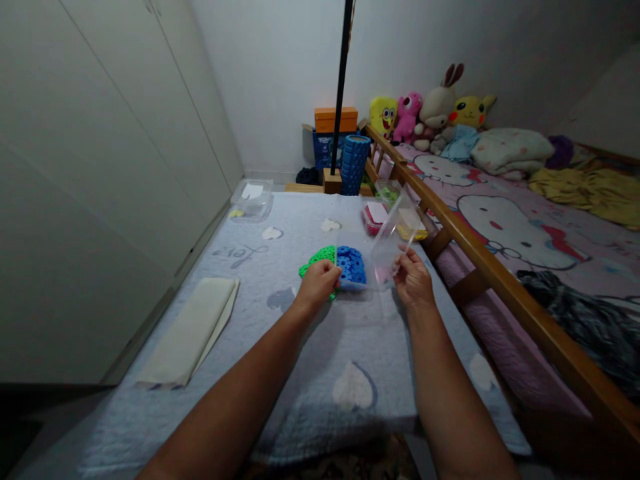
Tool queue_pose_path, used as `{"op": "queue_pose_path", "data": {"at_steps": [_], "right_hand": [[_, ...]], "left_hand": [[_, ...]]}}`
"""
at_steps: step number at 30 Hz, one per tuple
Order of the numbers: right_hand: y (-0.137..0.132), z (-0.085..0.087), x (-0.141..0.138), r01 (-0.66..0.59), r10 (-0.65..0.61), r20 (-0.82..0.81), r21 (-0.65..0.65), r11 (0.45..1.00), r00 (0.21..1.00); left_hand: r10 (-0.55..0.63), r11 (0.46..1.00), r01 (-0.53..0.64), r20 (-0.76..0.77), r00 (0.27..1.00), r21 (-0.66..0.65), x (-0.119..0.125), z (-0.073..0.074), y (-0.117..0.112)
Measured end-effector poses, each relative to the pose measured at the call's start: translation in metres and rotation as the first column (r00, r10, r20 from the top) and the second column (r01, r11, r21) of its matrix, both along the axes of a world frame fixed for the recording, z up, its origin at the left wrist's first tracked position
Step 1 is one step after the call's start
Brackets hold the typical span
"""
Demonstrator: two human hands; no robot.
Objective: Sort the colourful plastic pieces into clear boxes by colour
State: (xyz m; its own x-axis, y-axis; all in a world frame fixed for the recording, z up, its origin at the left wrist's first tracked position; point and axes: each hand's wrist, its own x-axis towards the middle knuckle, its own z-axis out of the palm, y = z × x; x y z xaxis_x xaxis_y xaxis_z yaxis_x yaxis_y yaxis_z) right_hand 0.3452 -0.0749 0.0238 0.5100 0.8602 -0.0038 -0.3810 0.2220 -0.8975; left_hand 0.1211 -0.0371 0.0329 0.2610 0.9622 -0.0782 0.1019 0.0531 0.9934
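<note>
My left hand (318, 283) is closed at the near edge of a clear plastic box (353, 270) filled with small blue pieces (351, 264). It also rests against a green pile of similar pieces (317, 258) lying on the light blue quilt (280, 347). My right hand (413, 280) pinches the lower edge of the box's clear lid (395, 237), which stands tilted up and open. Both forearms reach in from the bottom of the view.
More clear boxes sit at the right by a wooden bed rail (480, 260): one with red pieces (374, 219), one yellow (411, 230), one green (388, 194). Another clear box (251, 199) stands far left. A folded cream cloth (193, 331) lies left. A black pole (341, 87) and blue roller (354, 165) stand behind.
</note>
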Motion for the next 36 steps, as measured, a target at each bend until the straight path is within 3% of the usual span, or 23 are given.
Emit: {"op": "queue_pose_path", "data": {"at_steps": [5, 9, 15, 18, 21, 26, 32, 36], "right_hand": [[0.003, -0.009, 0.001, 0.026, -0.029, -0.041, -0.074, 0.997, 0.999], [0.006, -0.013, -0.003, 0.035, -0.043, -0.055, -0.134, 0.990, 0.998], [0.009, -0.018, -0.005, 0.010, -0.016, -0.040, -0.144, 0.990, 0.999], [0.010, -0.022, -0.004, -0.012, 0.009, -0.023, -0.148, 0.989, 1.000], [0.010, -0.025, -0.003, -0.034, 0.033, -0.007, -0.142, 0.989, 0.999], [0.010, -0.027, -0.002, -0.049, 0.049, 0.000, -0.145, 0.988, 0.999], [0.010, -0.025, -0.003, -0.047, 0.045, -0.017, -0.168, 0.985, 0.999], [0.009, -0.020, -0.005, -0.059, 0.055, -0.028, -0.170, 0.984, 0.998]], "left_hand": [[0.117, 0.976, -0.090, -0.134, 0.984, 0.197, -0.033, 0.028, 0.003], [0.282, 0.914, -0.144, -0.339, 0.897, 0.380, -0.068, 0.048, 0.009], [0.410, 0.863, -0.005, -0.694, 0.592, 0.506, -0.097, 0.060, 0.017], [0.425, 0.858, 0.077, -0.786, 0.449, 0.507, -0.098, 0.056, 0.017], [0.443, 0.838, 0.154, -0.817, 0.368, 0.524, -0.095, 0.052, 0.015], [0.472, 0.761, 0.302, -0.810, 0.348, 0.574, -0.083, 0.051, 0.008], [0.426, 0.621, 0.473, -0.775, 0.466, 0.626, -0.061, 0.048, -0.002], [0.369, 0.531, 0.576, -0.781, 0.503, 0.622, -0.058, 0.042, 0.000]]}}
